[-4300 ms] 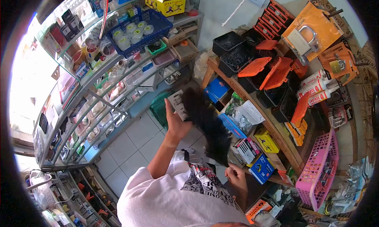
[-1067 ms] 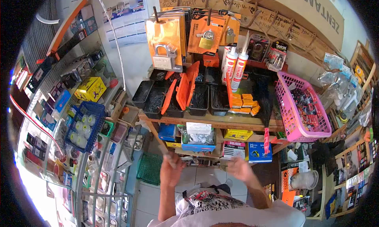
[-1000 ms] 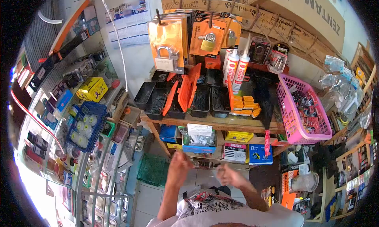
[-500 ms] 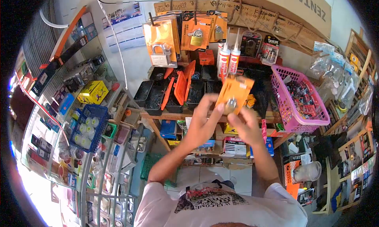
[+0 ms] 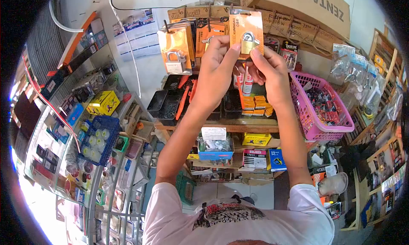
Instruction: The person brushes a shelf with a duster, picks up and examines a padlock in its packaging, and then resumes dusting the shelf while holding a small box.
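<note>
An orange carded padlock pack is raised in front of the wall rack, its brass padlock facing me. My left hand pinches the card's lower left side. My right hand grips the lower right corner, thumb beside the padlock. Behind my left hand hang more orange padlock packs on hooks, partly covered. Left of them is a pack with a larger silver padlock. Sealant tubes stand below the held pack, mostly hidden by my hands.
Black bins of small hardware sit on the wooden shelf, with small orange boxes to their right. A pink basket of small packs stands at the right. Glass shelving with a blue basket is on the left.
Both hands have risen with the padlock pack from above the shelf to the height of the hanging packs. The tilted card is now upright, and the small orange boxes show more fully.
</note>
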Available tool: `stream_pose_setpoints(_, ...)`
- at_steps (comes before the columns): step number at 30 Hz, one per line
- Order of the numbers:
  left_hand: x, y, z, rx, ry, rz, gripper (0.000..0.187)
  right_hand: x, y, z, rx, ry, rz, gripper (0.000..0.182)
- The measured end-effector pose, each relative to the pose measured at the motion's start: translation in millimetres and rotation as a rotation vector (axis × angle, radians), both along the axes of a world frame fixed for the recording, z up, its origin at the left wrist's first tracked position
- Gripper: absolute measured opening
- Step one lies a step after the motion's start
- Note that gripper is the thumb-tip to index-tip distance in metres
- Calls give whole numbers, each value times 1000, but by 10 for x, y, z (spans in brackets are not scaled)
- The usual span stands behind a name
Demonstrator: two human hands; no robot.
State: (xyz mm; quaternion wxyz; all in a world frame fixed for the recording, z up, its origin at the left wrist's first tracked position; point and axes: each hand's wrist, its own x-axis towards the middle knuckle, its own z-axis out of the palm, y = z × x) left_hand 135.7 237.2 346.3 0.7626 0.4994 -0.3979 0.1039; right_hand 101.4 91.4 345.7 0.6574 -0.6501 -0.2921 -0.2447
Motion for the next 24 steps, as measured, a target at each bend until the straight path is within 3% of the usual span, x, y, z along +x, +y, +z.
stream_pose_setpoints(15, 176, -4, -181, 114, 65, -41, 20, 72, 58, -121, 137, 61, -46, 32)
stream_pose_setpoints(21, 33, 58, -626, 227, 27, 69, 44, 411, 83, -418, 257, 162, -85, 32)
stream_pose_setpoints(22, 22, 71, -720, 243, 35, 22, 53, 470, 96, -403, 267, 177, -95, 32)
stream_pose_setpoints(24, -74, 66, -865, 266, 23, -14, 53, 728, 40, -444, 241, 143, -135, 32)
